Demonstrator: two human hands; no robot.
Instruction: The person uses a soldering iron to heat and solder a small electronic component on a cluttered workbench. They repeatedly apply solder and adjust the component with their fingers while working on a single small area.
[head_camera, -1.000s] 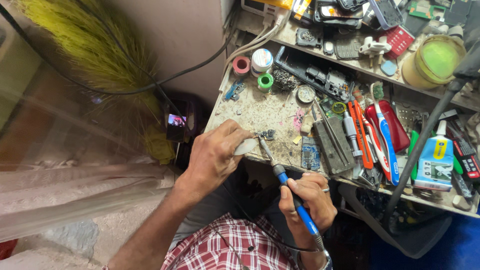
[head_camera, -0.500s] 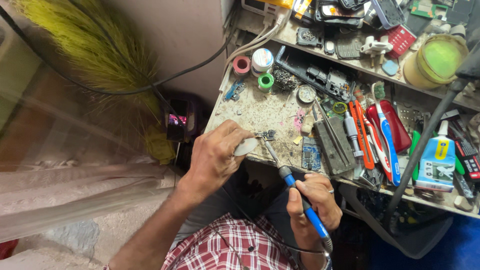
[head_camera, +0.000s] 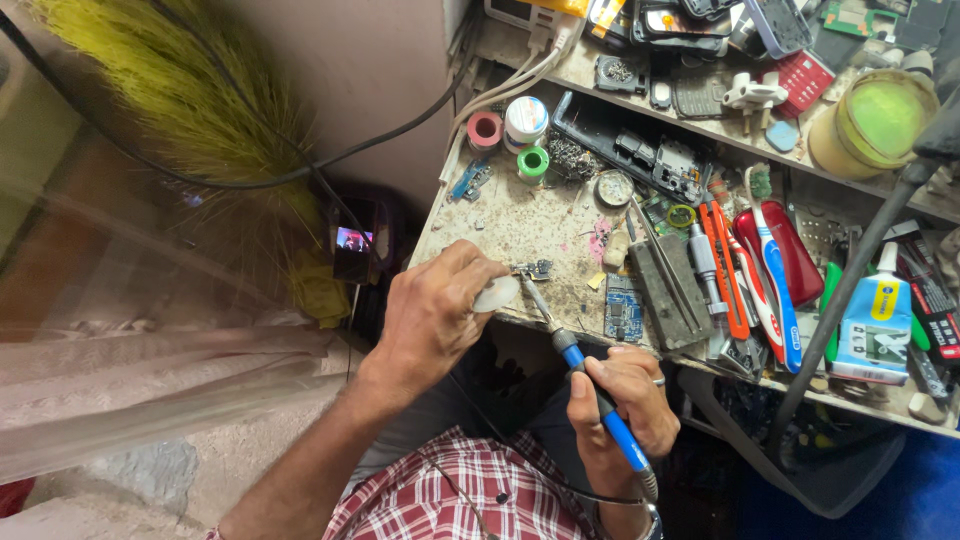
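The right hand (head_camera: 622, 405) grips a blue soldering iron (head_camera: 590, 388), tip on a small metal part (head_camera: 533, 269) at the desk's (head_camera: 520, 225) near edge. The left hand (head_camera: 437, 310) pinches the part. Farther back, tape rolls (head_camera: 486, 130) and tools crowd the grimy desk beneath a cluttered shelf (head_camera: 600, 75).

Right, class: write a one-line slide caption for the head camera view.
Right hand touches a blue soldering iron to a small part steadied by the left hand on a cluttered workbench.

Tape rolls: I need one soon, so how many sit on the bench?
2: a pink tape roll and a green tape roll, both at the bench's far left corner beside a white jar. More may hide in clutter.
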